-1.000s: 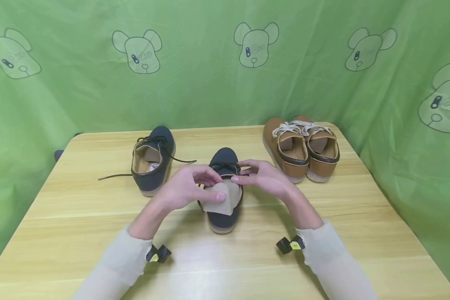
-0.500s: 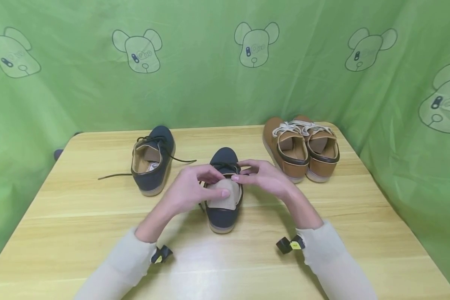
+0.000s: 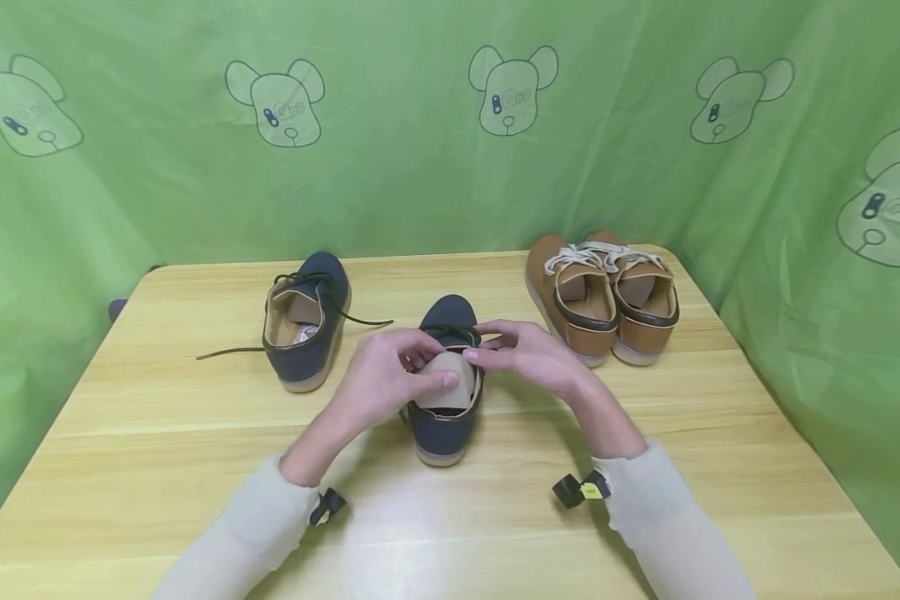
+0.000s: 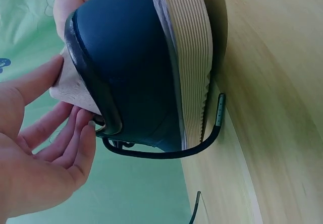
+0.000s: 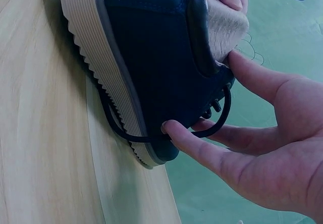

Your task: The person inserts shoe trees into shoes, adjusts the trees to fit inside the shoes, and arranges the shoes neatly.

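A navy shoe (image 3: 442,437) with dark laces stands on the table in front of me, toe pointing away. My left hand (image 3: 390,373) pinches its beige suede-like tongue (image 3: 446,375) between thumb and fingers, over the opening. In the left wrist view, the thumb presses the outer face of the tongue (image 4: 75,90) above the heel collar. My right hand (image 3: 528,358) holds the shoe's right side, thumb at the opening's edge and fingers outside. In the right wrist view, a fingertip lies over a loop of black lace (image 5: 227,100).
Another navy shoe (image 3: 303,362) stands to the left, its laces trailing onto the wooden table (image 3: 157,467). Two brown shoes, a left one (image 3: 581,337) and a right one (image 3: 645,337), stand together at the back right. Green curtain (image 3: 390,192) closes off the back and sides.
My left hand has moved slightly forward and right, bringing the tongue off the heel and further into the opening. More of the heel collar shows. My right hand has stayed put.
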